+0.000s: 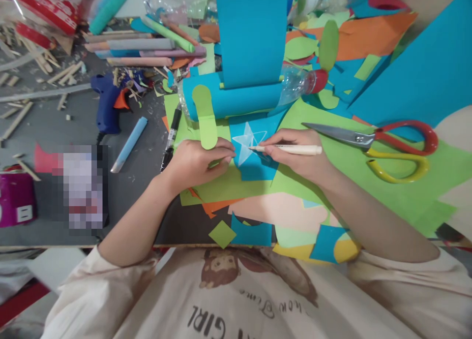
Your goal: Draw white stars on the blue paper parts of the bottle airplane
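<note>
My right hand (295,149) grips a white marker pen (300,149). Its tip touches a piece of blue paper (258,171), on a star (246,143) drawn in white lines and partly filled in. My left hand (201,164) lies at the paper's left edge, fingers loosely bent and thumb apart, fingertips against the edge. Beneath both hands spreads green paper (199,194). Just beyond them lies a plastic bottle (293,85) with a red cap, wrapped in blue paper. A light-green strip (208,132) hangs from the wrap towards my left hand.
Scissors (363,137) with red and yellow handles lie right of my right hand. On the left are a blue glue gun (106,103), a light-blue marker (129,144) and a black marker (173,132). Several markers (143,46) and paper scraps (309,48) lie farther back.
</note>
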The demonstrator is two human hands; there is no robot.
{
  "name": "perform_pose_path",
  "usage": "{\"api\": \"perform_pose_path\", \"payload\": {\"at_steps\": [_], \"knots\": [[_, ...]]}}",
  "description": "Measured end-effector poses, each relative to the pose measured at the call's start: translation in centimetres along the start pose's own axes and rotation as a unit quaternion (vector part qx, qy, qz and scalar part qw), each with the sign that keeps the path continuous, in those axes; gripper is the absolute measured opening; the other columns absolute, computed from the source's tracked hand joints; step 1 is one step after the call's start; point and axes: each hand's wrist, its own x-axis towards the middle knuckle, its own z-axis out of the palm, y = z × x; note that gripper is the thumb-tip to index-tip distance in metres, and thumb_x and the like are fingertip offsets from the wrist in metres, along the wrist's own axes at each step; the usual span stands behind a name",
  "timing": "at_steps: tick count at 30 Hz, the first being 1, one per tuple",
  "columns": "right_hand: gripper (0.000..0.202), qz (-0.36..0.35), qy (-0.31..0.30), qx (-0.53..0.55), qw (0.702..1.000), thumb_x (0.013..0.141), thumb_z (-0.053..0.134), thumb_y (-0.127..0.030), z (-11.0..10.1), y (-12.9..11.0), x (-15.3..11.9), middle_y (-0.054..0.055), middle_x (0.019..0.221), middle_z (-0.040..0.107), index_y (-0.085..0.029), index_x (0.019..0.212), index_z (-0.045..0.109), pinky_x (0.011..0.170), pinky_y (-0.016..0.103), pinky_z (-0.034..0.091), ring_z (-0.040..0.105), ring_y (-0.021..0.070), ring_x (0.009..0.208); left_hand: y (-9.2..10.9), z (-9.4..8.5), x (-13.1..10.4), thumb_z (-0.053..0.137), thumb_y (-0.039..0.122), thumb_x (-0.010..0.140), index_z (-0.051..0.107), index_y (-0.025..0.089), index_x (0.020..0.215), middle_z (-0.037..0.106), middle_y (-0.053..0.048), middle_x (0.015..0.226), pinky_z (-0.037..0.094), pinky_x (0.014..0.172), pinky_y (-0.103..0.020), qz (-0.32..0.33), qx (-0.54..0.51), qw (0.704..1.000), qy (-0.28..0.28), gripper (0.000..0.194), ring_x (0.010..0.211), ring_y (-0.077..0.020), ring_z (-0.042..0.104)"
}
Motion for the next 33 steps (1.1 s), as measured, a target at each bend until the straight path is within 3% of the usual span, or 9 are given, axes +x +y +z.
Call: {"api": "perform_pose_path", "payload": {"at_steps": [11, 18, 23, 29, 33], "knots": [[0.019, -0.002, 0.042, -0.01, 0.999, 0.081, 0.07, -0.043, 0.13, -0.1, -0.02, 0.002, 0.073, 0.073, -0.024, 0.076, 0.073, 0.053, 0.03, 0.044, 0.061, 0.0165, 0.061, 0.05, -0.05, 0.1, 0.046, 0.026, 0.1, 0.073, 0.018, 0.096, 0.078, -0.005, 0.102, 0.054, 0.063, -0.026, 0.024, 0.008, 1.0, 0.019, 0.028, 0.084, -0.0193, 0.075], [0.023, 0.002, 0.01, -0.007, 1.0, 0.08, 0.071, -0.046, 0.12, 0.03, -0.04, 0.001, 0.07, 0.072, -0.025, 0.072, 0.072, 0.052, 0.03, 0.044, 0.06, 0.0159, 0.058, 0.03, -0.06, 0.03, 0.044, 0.03, 0.101, 0.073, 0.02, 0.099, 0.078, -0.004, 0.104, 0.053, 0.064, -0.026, 0.005, 0.013, 1.0, 0.001, 0.031, 0.086, -0.0187, 0.075], [0.021, -0.006, 0.036, -0.002, 0.999, 0.081, 0.071, -0.044, 0.11, 0.04, -0.03, 0.002, 0.074, 0.074, -0.025, 0.073, 0.073, 0.053, 0.03, 0.046, 0.062, 0.0167, 0.062, 0.09, -0.02, 0.04, 0.045, 0.028, 0.101, 0.073, 0.02, 0.097, 0.078, -0.004, 0.103, 0.054, 0.064, -0.025, 0.011, 0.009, 1.0, 0.012, 0.03, 0.085, -0.0187, 0.075], [0.021, -0.011, 0.02, -0.006, 1.0, 0.081, 0.071, -0.041, 0.1, 0.02, -0.05, 0.001, 0.065, 0.07, -0.023, 0.07, 0.071, 0.049, 0.029, 0.043, 0.058, 0.0146, 0.055, 0.02, -0.02, 0.02, 0.045, 0.028, 0.1, 0.073, 0.02, 0.097, 0.078, -0.005, 0.103, 0.055, 0.066, -0.026, 0.012, 0.008, 1.0, 0.01, 0.03, 0.089, -0.0201, 0.075], [0.016, -0.036, 0.067, 0.021, 0.997, 0.082, 0.07, -0.034, -0.03, 0.13, -0.02, 0.001, 0.068, 0.071, -0.024, 0.07, 0.069, 0.053, 0.031, 0.048, 0.062, 0.0162, 0.059, 0.05, 0.01, -0.02, 0.045, 0.028, 0.1, 0.073, 0.02, 0.096, 0.078, -0.005, 0.103, 0.056, 0.067, -0.026, 0.01, 0.004, 1.0, 0.012, 0.03, 0.09, -0.0201, 0.076]]}}
